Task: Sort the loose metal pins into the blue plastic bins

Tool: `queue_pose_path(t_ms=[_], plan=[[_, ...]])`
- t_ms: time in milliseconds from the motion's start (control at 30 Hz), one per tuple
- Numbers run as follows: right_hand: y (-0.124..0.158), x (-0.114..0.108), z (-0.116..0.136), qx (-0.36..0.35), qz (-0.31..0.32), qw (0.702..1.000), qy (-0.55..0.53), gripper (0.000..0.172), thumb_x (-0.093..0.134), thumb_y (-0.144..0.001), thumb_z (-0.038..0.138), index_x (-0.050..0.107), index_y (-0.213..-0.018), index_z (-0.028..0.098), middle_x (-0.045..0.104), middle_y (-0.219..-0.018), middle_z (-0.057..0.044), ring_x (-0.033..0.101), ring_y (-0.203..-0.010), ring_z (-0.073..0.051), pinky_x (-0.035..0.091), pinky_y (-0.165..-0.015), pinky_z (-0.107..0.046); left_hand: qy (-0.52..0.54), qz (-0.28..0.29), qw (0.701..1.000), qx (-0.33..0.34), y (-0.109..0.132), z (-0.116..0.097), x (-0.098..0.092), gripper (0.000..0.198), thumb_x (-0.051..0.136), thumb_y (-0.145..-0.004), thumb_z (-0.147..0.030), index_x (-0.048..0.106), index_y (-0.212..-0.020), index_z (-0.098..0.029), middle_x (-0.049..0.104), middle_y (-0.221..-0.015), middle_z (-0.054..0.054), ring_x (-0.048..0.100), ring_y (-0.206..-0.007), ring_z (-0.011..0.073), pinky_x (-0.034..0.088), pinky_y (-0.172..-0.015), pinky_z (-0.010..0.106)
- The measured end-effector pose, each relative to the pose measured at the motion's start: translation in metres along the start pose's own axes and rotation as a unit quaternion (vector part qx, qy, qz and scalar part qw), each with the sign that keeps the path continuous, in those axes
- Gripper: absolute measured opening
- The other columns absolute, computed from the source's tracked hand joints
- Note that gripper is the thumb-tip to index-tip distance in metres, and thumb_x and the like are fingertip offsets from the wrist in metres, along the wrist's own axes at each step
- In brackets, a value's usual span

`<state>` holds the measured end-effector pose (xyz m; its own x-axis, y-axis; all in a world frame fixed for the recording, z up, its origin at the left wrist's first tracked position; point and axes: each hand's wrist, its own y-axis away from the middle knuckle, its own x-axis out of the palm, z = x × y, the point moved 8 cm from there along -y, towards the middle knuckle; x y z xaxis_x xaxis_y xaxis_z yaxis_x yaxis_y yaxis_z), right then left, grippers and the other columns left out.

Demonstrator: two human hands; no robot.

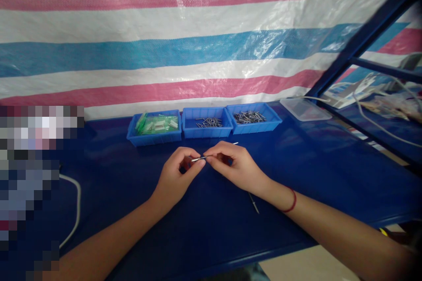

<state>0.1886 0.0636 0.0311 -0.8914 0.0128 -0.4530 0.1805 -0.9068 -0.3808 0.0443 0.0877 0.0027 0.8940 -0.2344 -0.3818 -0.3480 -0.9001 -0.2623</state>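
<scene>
Both my hands meet just in front of the blue bins. My left hand pinches the thicker, shiny end of a slim metal rod between thumb and forefinger. Thumb and fingertips of my right hand are closed on the thin, darker end of that same rod; whether it is one piece or two joined cannot be made out. Another thin metal piece lies on the blue table below my right wrist, partly hidden by it. A short silver tip shows just beyond my right knuckles.
Along the back stand a blue bin with green plastic packets, a middle bin with small metal pins, and a fuller pin bin. A clear plastic lid lies right of them. A white cable curves at left; a dark frame rises right.
</scene>
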Motion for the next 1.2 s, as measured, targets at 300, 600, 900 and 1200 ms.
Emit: queue_pose_path(t_ms=[300, 600, 900, 1200], plan=[[-0.01, -0.032, -0.023, 0.064, -0.136, 0.982, -0.118, 0.02, 0.06, -0.084, 0.035, 0.068, -0.081, 0.017, 0.058, -0.065, 0.0, 0.049, -0.056, -0.01, 0.04, -0.053, -0.023, -0.045, -0.006, 0.998, 0.034, 0.002, -0.014, -0.001, 0.025, 0.06, -0.084, -0.027, 0.056, -0.109, -0.021, 0.061, -0.087, 0.0, 0.057, -0.072, 0.0125, 0.045, -0.071, 0.026], [-0.013, -0.074, -0.077, 0.195, -0.304, 0.858, -0.364, 0.031, 0.057, -0.083, 0.047, 0.061, -0.075, 0.017, 0.029, -0.047, 0.01, 0.023, -0.038, -0.004, 0.024, -0.037, -0.019, -0.254, 0.239, 0.904, 0.247, 0.021, -0.044, 0.048, 0.029, 0.05, -0.092, -0.03, 0.06, -0.12, -0.031, 0.05, -0.136, 0.006, 0.043, -0.124, 0.0265, 0.035, -0.099, 0.044], [-0.012, -0.047, -0.056, 0.197, -0.223, 0.881, -0.367, 0.026, 0.058, -0.082, 0.038, 0.062, -0.069, 0.016, 0.035, -0.048, 0.007, 0.029, -0.04, -0.005, 0.027, -0.04, -0.021, -0.314, 0.274, 0.871, 0.26, 0.024, -0.042, 0.062, 0.028, 0.043, -0.096, -0.026, 0.06, -0.119, -0.024, 0.063, -0.122, 0.002, 0.049, -0.116, 0.0221, 0.032, -0.096, 0.04], [-0.012, -0.035, -0.047, 0.175, -0.147, 0.94, -0.255, 0.029, 0.055, -0.083, 0.038, 0.063, -0.067, 0.016, 0.039, -0.049, 0.005, 0.033, -0.045, -0.007, 0.026, -0.045, -0.023, -0.367, 0.227, 0.843, 0.32, 0.021, -0.037, 0.049, 0.016, 0.048, -0.095, -0.02, 0.063, -0.101, -0.019, 0.068, -0.1, 0.001, 0.058, -0.089, 0.0151, 0.036, -0.08, 0.031]])
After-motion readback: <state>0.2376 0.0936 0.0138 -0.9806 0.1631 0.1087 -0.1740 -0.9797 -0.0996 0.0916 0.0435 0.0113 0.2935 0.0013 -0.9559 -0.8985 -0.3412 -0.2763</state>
